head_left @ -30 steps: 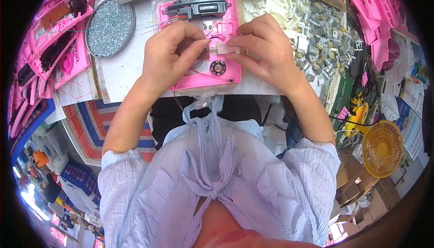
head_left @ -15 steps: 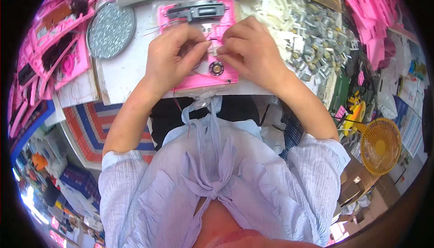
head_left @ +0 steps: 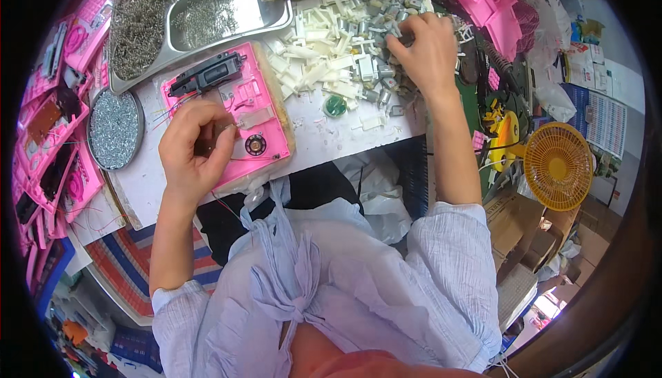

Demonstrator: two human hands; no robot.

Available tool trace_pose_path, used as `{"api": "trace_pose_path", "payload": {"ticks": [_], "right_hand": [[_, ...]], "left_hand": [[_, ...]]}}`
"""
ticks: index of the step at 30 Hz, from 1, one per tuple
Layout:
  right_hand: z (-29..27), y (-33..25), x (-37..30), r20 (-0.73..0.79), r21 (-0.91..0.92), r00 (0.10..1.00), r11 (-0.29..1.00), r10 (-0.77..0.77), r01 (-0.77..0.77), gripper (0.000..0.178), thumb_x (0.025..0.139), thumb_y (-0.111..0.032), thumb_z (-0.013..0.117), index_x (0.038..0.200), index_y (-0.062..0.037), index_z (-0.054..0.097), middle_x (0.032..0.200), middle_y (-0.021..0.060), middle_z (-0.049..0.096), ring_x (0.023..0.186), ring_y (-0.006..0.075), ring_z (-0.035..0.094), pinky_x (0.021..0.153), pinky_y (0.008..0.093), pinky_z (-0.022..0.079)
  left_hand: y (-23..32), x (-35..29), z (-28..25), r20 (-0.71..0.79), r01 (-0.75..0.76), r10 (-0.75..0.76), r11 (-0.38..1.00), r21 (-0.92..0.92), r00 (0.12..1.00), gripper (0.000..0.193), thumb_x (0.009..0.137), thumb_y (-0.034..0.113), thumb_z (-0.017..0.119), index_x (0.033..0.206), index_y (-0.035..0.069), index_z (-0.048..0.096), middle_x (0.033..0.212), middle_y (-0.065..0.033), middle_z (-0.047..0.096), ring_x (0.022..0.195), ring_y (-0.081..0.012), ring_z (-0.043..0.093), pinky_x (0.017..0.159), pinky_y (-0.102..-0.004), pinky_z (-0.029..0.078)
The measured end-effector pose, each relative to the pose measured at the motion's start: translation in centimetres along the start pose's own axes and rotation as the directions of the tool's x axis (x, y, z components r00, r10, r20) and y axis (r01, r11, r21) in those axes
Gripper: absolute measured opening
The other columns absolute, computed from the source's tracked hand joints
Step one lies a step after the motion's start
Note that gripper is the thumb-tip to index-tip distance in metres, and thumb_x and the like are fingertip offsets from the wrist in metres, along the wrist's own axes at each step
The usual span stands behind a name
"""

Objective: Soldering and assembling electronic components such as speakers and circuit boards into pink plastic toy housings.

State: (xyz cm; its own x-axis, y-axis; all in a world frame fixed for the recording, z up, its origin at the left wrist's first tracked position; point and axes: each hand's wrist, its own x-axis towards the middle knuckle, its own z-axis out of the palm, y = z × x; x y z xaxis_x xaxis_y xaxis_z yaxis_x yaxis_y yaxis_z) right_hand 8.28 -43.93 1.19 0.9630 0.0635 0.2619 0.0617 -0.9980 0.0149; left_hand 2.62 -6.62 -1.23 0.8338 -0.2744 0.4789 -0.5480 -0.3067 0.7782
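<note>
A pink plastic housing [head_left: 279,145] lies on the table in front of me, holding a black rectangular module [head_left: 210,73], a small round black part [head_left: 255,144] and a pale translucent piece [head_left: 256,117]. My left hand [head_left: 195,145] is over the housing's left side. Its fingers are curled and thumb and fingertips come close together beside the pale piece; what they pinch, if anything, is hidden. At the right, my right hand [head_left: 429,50] reaches over a heap of small silver motors [head_left: 369,68], thumb and forefinger apart, with nothing visible between them.
White plastic parts [head_left: 310,57] spread beside the motors, near a green round piece [head_left: 336,106]. Metal trays of small screws [head_left: 227,33] stand at the back; a round dish of silvery pieces [head_left: 115,130] is at left. Pink housings pile up both sides. A yellow fan [head_left: 557,166] stands right.
My right hand has left the housing and moved right to the motor heap, its fingers parting. My left hand stays by the housing. The whole view has swung to the right.
</note>
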Motion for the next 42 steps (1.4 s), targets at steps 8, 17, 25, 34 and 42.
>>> {"api": "trace_pose_path", "payload": {"ticks": [8,17,25,34,42], "right_hand": [[-2.5,-6.9,-2.7,0.371,0.926,0.921,-0.127,0.12,-0.356,0.021,0.086,-0.011,0.08,0.102,-0.0035,0.07,0.095,0.0014,0.067,0.088,0.0113,0.063,0.078,0.027,0.051],[-4.1,-6.9,-5.0,0.381,0.854,0.851,-0.214,-0.362,-0.474,0.017,0.09,-0.004,0.076,0.104,-0.0005,0.067,0.097,0.0026,0.068,0.089,0.009,0.064,0.08,0.0261,0.051],[-4.0,-4.2,-7.3,0.317,0.85,0.818,-0.24,-0.481,-0.47,0.014,0.082,0.004,0.075,0.089,0.0006,0.064,0.091,0.0064,0.067,0.082,0.0121,0.065,0.075,0.0277,0.053],[-3.4,-4.0,-9.8,0.365,0.777,0.903,-0.461,-0.225,-0.429,0.018,0.081,0.006,0.075,0.086,-0.0015,0.059,0.088,0.0075,0.062,0.08,0.0146,0.063,0.075,0.0293,0.053],[-3.6,-2.6,-11.4,0.406,0.758,0.899,-0.488,-0.167,-0.433,0.018,0.082,0.005,0.075,0.086,-0.0021,0.059,0.085,0.0063,0.062,0.081,0.0145,0.061,0.076,0.029,0.05]], "left_hand": [[6.2,4.8,2.5,0.183,0.409,-0.377,0.892,-0.193,0.908,0.024,0.086,0.007,0.078,0.107,0.001,0.068,0.088,-0.0044,0.067,0.061,-0.0089,0.054,0.055,-0.0248,0.045],[6.2,6.8,2.8,0.679,0.583,-0.358,0.802,-0.128,0.641,0.016,0.094,0.008,0.073,0.107,0.0,0.069,0.075,0.0047,0.059,0.065,-0.0016,0.05,0.056,-0.0217,0.04],[3.5,14.5,5.4,0.897,0.511,-0.137,0.853,-0.109,0.42,0.02,0.094,0.021,0.073,0.099,0.001,0.071,0.082,-0.0021,0.071,0.074,-0.0074,0.063,0.064,-0.0272,0.05],[-4.7,23.0,16.4,0.319,0.012,-0.239,0.817,0.576,0.917,0.03,0.087,0.033,0.072,0.095,0.005,0.076,0.095,-0.0166,0.076,0.09,-0.0372,0.073,0.079,-0.0495,0.059],[-4.1,23.2,18.0,0.281,0.043,-0.328,0.716,0.697,0.902,0.025,0.088,0.027,0.072,0.097,0.004,0.076,0.094,-0.0168,0.076,0.088,-0.0331,0.075,0.078,-0.0434,0.06]]}}
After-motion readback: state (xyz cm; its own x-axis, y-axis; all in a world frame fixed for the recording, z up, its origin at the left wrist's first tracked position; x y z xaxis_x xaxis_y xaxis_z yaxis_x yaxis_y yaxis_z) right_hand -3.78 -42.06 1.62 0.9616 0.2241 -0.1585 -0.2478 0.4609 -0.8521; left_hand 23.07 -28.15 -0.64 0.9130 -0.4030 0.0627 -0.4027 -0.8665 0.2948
